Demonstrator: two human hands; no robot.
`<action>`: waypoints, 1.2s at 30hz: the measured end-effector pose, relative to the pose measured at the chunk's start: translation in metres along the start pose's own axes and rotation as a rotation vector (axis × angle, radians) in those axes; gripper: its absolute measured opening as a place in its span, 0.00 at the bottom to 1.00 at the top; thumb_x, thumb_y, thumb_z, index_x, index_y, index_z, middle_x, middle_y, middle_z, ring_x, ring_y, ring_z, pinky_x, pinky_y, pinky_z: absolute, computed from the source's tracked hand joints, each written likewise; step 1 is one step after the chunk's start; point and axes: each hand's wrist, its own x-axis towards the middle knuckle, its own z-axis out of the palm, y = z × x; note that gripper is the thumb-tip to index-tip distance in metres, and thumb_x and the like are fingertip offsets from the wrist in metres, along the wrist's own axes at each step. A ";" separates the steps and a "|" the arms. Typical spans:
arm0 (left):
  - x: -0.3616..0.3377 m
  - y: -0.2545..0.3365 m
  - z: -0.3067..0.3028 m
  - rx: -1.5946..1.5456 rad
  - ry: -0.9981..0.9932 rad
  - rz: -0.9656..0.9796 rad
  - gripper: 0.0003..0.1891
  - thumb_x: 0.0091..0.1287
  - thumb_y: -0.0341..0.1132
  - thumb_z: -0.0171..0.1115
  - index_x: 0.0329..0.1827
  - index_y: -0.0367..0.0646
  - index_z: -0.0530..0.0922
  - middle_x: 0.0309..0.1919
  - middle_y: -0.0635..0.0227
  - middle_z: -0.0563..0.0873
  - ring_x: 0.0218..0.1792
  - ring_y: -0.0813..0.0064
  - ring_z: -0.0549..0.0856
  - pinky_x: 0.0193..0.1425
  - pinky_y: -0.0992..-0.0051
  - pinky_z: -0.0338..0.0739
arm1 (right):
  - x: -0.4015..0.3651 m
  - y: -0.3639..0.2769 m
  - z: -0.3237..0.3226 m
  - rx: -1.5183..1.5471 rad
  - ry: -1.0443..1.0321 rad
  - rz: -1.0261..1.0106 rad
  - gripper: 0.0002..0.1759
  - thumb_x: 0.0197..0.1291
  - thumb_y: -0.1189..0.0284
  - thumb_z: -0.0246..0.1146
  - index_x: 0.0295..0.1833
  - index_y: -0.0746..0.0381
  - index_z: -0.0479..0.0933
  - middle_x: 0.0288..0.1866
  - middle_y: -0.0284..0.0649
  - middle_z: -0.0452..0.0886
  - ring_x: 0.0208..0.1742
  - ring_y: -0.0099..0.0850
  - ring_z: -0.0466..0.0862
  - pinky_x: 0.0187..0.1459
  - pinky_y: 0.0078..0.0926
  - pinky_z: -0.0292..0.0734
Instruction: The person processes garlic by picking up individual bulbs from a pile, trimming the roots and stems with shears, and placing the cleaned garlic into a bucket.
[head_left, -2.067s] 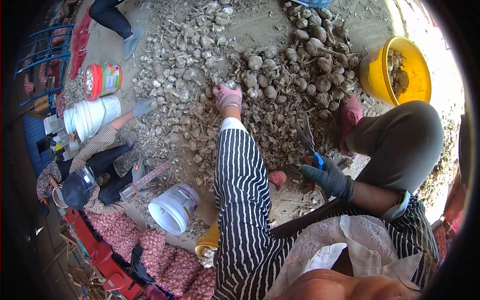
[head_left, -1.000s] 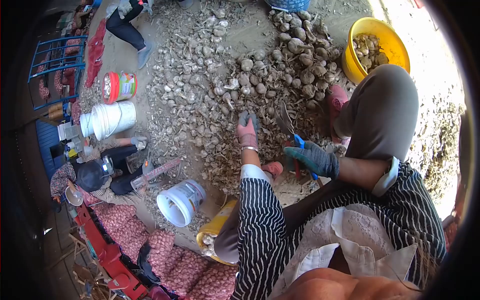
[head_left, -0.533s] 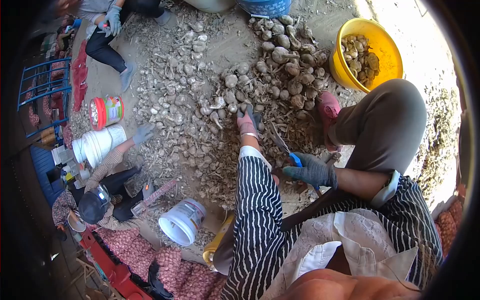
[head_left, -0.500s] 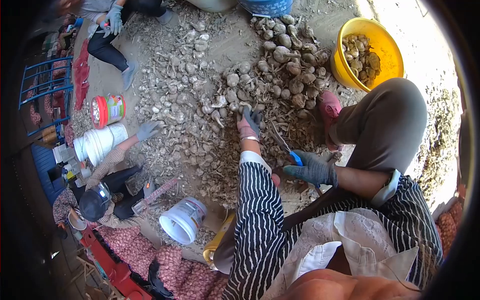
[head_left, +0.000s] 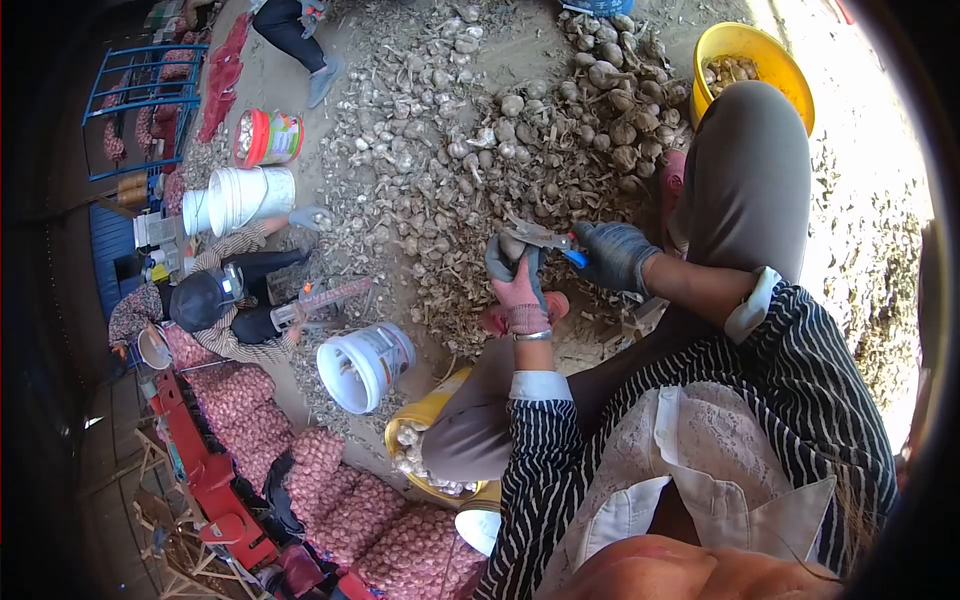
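Note:
My left hand [head_left: 516, 283], in a pink and grey glove, holds a garlic bulb [head_left: 512, 246] up in front of me. My right hand [head_left: 612, 255], in a dark glove, grips blue-handled shears [head_left: 545, 238] whose blades meet the bulb. A wide pile of untrimmed garlic [head_left: 470, 150] with stems and roots covers the ground beyond both hands. My bent right knee [head_left: 745, 160] rises at the right.
A yellow tub [head_left: 790, 75] of bulbs stands behind my knee. A white bucket [head_left: 365, 365] and a yellow container [head_left: 425, 450] with trimmed garlic lie near my left. A seated person [head_left: 215, 300] works at left beside more buckets [head_left: 240, 195]. Red mesh sacks [head_left: 320, 490] lie below.
My left hand has come back from the pile with a bulb and now holds it near me. The right hand has lifted the shears up to the bulb.

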 end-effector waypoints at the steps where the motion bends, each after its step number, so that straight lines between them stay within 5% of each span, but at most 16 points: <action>1: -0.010 0.016 0.007 0.032 0.048 0.007 0.26 0.61 0.19 0.59 0.64 0.37 0.66 0.55 0.62 0.77 0.50 0.65 0.81 0.52 0.67 0.81 | -0.001 0.000 0.005 0.021 -0.015 -0.022 0.23 0.55 0.57 0.63 0.45 0.65 0.72 0.35 0.55 0.81 0.41 0.52 0.82 0.41 0.47 0.75; 3: -0.024 0.030 0.007 0.016 0.086 -0.007 0.22 0.64 0.26 0.61 0.61 0.39 0.70 0.52 0.64 0.78 0.49 0.69 0.81 0.49 0.71 0.81 | -0.006 -0.004 0.007 0.036 -0.032 -0.056 0.22 0.55 0.57 0.63 0.45 0.65 0.73 0.34 0.54 0.81 0.40 0.52 0.82 0.41 0.47 0.76; 6: -0.028 0.032 -0.017 -0.490 -0.154 -0.396 0.16 0.67 0.41 0.61 0.53 0.43 0.76 0.48 0.68 0.81 0.50 0.73 0.80 0.51 0.76 0.78 | -0.014 -0.013 0.007 0.027 -0.115 -0.138 0.23 0.53 0.58 0.65 0.46 0.65 0.73 0.35 0.54 0.81 0.41 0.52 0.82 0.41 0.46 0.76; 10: -0.033 0.021 -0.012 -0.679 -0.041 -0.318 0.19 0.66 0.30 0.60 0.60 0.44 0.72 0.47 0.65 0.80 0.47 0.71 0.81 0.49 0.71 0.80 | -0.021 -0.008 0.013 0.113 -0.051 -0.148 0.25 0.51 0.57 0.66 0.47 0.66 0.72 0.37 0.54 0.81 0.42 0.52 0.82 0.43 0.45 0.76; 12: -0.039 0.018 -0.013 -0.479 0.001 -0.070 0.21 0.65 0.27 0.60 0.61 0.44 0.70 0.52 0.61 0.78 0.50 0.67 0.81 0.55 0.68 0.79 | -0.026 -0.005 0.015 0.147 -0.038 -0.141 0.26 0.51 0.57 0.66 0.47 0.66 0.72 0.38 0.54 0.81 0.43 0.51 0.81 0.43 0.45 0.76; 16: -0.045 0.011 -0.010 -0.404 0.007 -0.097 0.26 0.62 0.17 0.58 0.65 0.40 0.67 0.57 0.60 0.75 0.55 0.64 0.79 0.61 0.65 0.77 | -0.029 -0.009 0.014 0.100 -0.074 -0.131 0.26 0.51 0.57 0.66 0.48 0.66 0.72 0.40 0.55 0.81 0.44 0.52 0.81 0.45 0.44 0.75; 19: -0.046 0.000 -0.007 -0.103 -0.007 -0.029 0.26 0.64 0.21 0.59 0.66 0.38 0.65 0.56 0.60 0.76 0.54 0.67 0.79 0.59 0.69 0.76 | -0.026 -0.016 0.007 0.179 -0.158 -0.050 0.26 0.51 0.57 0.66 0.48 0.66 0.72 0.40 0.56 0.81 0.45 0.52 0.81 0.45 0.44 0.75; 26: -0.041 -0.005 -0.010 -0.010 -0.012 0.112 0.24 0.63 0.20 0.60 0.63 0.37 0.68 0.54 0.64 0.77 0.50 0.71 0.80 0.56 0.71 0.77 | -0.014 -0.003 0.021 0.103 -0.241 -0.062 0.26 0.54 0.56 0.64 0.50 0.66 0.73 0.36 0.53 0.82 0.41 0.51 0.82 0.43 0.43 0.76; 30: -0.039 0.010 -0.010 -0.495 0.099 -0.152 0.15 0.64 0.28 0.62 0.54 0.43 0.74 0.37 0.69 0.80 0.36 0.74 0.81 0.42 0.77 0.80 | 0.003 0.005 0.032 0.181 -0.269 0.088 0.25 0.54 0.57 0.64 0.49 0.65 0.74 0.34 0.52 0.82 0.40 0.50 0.82 0.41 0.44 0.75; 34: -0.044 0.008 -0.033 -0.486 0.087 -0.146 0.17 0.63 0.24 0.62 0.55 0.43 0.74 0.39 0.70 0.81 0.40 0.76 0.82 0.47 0.73 0.80 | -0.005 0.003 0.027 0.163 -0.140 -0.015 0.22 0.55 0.59 0.64 0.48 0.64 0.75 0.33 0.52 0.81 0.38 0.51 0.82 0.39 0.44 0.75; 36: -0.047 0.015 -0.034 0.120 0.127 0.010 0.27 0.55 0.21 0.69 0.59 0.40 0.71 0.50 0.64 0.80 0.48 0.70 0.82 0.53 0.69 0.79 | -0.015 -0.003 0.019 0.097 -0.107 -0.089 0.21 0.55 0.60 0.63 0.48 0.63 0.75 0.33 0.52 0.80 0.37 0.51 0.82 0.39 0.43 0.76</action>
